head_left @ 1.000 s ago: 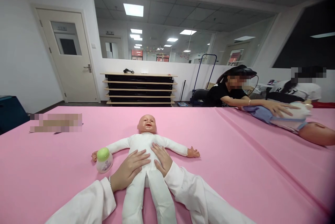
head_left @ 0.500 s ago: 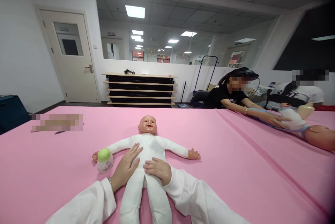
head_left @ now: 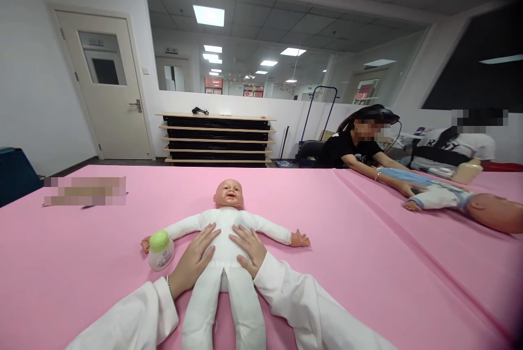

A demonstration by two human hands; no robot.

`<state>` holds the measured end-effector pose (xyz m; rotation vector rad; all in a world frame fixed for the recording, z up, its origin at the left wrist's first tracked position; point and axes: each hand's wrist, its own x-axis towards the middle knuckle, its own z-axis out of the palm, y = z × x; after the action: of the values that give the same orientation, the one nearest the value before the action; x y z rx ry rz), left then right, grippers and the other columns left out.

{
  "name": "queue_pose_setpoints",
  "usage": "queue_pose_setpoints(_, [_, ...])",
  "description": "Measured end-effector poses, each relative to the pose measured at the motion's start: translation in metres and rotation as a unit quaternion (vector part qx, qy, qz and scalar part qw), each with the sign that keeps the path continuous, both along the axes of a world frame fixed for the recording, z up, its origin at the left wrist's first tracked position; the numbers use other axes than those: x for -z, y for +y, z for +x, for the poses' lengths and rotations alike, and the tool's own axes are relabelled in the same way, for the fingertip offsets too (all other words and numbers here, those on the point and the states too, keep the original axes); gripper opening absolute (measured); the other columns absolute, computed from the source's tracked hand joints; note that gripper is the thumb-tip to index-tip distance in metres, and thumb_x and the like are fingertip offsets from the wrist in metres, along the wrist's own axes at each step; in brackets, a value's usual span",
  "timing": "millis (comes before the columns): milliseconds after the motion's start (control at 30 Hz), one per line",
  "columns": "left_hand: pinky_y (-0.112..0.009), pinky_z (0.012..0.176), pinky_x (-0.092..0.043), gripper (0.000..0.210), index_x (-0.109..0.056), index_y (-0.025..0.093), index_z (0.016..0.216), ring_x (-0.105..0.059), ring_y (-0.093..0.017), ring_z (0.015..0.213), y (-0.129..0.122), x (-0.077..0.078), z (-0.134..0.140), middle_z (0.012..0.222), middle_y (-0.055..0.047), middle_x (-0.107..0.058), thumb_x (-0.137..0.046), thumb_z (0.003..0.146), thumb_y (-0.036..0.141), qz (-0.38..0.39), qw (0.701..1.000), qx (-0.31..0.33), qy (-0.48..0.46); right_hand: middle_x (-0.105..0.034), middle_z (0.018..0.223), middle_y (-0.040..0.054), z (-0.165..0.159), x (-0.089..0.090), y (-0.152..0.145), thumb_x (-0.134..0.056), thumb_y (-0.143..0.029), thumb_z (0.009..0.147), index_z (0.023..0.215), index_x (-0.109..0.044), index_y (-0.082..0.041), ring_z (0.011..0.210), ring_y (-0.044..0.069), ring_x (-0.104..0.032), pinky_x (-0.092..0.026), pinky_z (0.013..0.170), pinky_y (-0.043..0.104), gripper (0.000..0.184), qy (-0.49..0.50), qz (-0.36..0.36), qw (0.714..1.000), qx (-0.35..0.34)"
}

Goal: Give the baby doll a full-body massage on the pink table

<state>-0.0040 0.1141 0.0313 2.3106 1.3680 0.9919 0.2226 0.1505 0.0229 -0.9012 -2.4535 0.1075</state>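
Note:
A baby doll (head_left: 223, 254) with a white cloth body lies on its back, arms spread, head away from me. My left hand (head_left: 195, 259) rests flat along the left side of its belly, fingers stretched toward the chest. On the right side of the torso lies my right hand (head_left: 250, 249), its fingers spread and pointing up and inward. Neither hand grips anything. Beside the doll's hand on the left stands a small jar (head_left: 160, 252) with a green lid, apart from my left hand.
A pink cloth (head_left: 351, 279) covers the table. A blurred-out item (head_left: 85, 191) lies at the far left. On the right, a person (head_left: 355, 145) in black bends over another doll (head_left: 445, 194), with a pale bottle (head_left: 468, 170) close by. Another person (head_left: 457, 143) sits behind.
My right hand has moved up from the doll's lower belly to the side of its torso, fingers now spread. My left hand stays put. The co-worker's hands have shifted on the other doll.

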Motion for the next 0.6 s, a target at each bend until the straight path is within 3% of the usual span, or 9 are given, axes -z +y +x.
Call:
queue_pose_setpoints(167, [-0.043, 0.110, -0.024, 0.042, -0.042, 0.028, 0.130, -0.026, -0.019, 0.133, 0.000, -0.008, -0.002, 0.143, -0.001, -0.031, -0.036, 0.090, 0.039, -0.017, 0.999, 0.012, -0.031, -0.033, 0.141, 0.0079, 0.003, 0.011, 0.012, -0.024, -0.059, 0.085, 0.133, -0.036, -0.026, 0.132, 0.027, -0.027, -0.022, 0.102, 0.059, 0.060, 0.051, -0.029, 0.997, 0.046])
queue_pose_setpoints(400, [-0.041, 0.107, -0.030, 0.037, -0.060, 0.021, 0.112, -0.043, -0.018, 0.123, 0.019, -0.044, 0.008, 0.126, -0.003, -0.054, -0.036, 0.089, 0.037, -0.057, 0.995, 0.032, -0.080, -0.031, 0.142, 0.0119, 0.010, 0.008, 0.029, -0.021, -0.050, 0.089, 0.134, -0.034, -0.020, 0.133, 0.026, -0.025, -0.019, 0.104, 0.059, 0.056, 0.067, -0.030, 0.992, 0.102])
queue_pose_setpoints(600, [-0.043, 0.110, -0.021, 0.040, -0.050, 0.026, 0.124, -0.033, -0.018, 0.130, 0.044, -0.051, 0.037, 0.138, -0.002, -0.040, -0.037, 0.089, 0.038, -0.028, 0.994, 0.100, 0.021, -0.032, 0.141, 0.0103, 0.015, 0.013, 0.036, -0.025, -0.041, 0.090, 0.137, -0.028, -0.021, 0.133, 0.024, -0.026, -0.022, 0.103, 0.058, 0.052, 0.000, -0.013, 0.994, 0.111])
